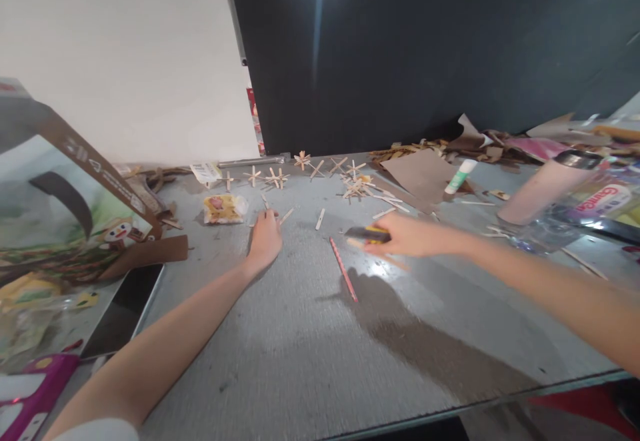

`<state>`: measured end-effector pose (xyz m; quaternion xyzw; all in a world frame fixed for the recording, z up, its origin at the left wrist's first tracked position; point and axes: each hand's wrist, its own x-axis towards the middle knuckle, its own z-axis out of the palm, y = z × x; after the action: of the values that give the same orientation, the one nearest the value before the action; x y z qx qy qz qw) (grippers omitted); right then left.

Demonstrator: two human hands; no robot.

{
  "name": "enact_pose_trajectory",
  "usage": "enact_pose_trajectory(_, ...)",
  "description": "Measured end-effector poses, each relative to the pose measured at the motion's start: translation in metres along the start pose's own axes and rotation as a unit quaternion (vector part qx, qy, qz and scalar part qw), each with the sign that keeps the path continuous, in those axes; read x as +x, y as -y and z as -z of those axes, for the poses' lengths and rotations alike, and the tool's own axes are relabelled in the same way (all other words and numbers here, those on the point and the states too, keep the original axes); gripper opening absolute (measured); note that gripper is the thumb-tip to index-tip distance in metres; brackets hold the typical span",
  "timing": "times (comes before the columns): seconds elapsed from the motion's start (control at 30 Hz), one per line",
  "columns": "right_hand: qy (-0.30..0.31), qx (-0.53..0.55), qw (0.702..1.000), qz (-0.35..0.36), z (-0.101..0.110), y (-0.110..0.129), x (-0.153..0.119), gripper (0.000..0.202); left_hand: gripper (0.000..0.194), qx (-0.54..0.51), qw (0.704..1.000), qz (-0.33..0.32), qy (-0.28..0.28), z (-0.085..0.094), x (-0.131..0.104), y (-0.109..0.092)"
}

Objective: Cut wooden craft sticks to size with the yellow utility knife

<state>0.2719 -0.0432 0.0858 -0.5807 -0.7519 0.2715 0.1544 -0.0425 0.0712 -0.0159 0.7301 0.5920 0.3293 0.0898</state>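
Jutting from the right hand (407,235) is a cutter (369,235).

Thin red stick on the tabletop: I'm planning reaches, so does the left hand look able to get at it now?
Probably yes: nothing appears to stand between the left hand and the thin red stick, though the right hand holds a cutter close by.

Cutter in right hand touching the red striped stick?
Apart. The head view shows tabletop between the cutter in the right hand and the near end of the red striped stick.
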Motion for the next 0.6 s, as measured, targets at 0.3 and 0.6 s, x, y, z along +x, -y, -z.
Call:
enact_pose_trajectory(0.3,0.172,0.132,0.975,0.055,-0.086,0.064,0.026,0.036,0.024,-0.105,0.994,0.005,-0.034,0.007,0.002,-0.012)
enact_pose_trajectory(0.6,-0.034,0.434,0.900,-0.030,-0.095,0.039,0.067,0.034,0.026,-0.302,0.947,0.020,0.104,-0.005,-0.031,-0.046)
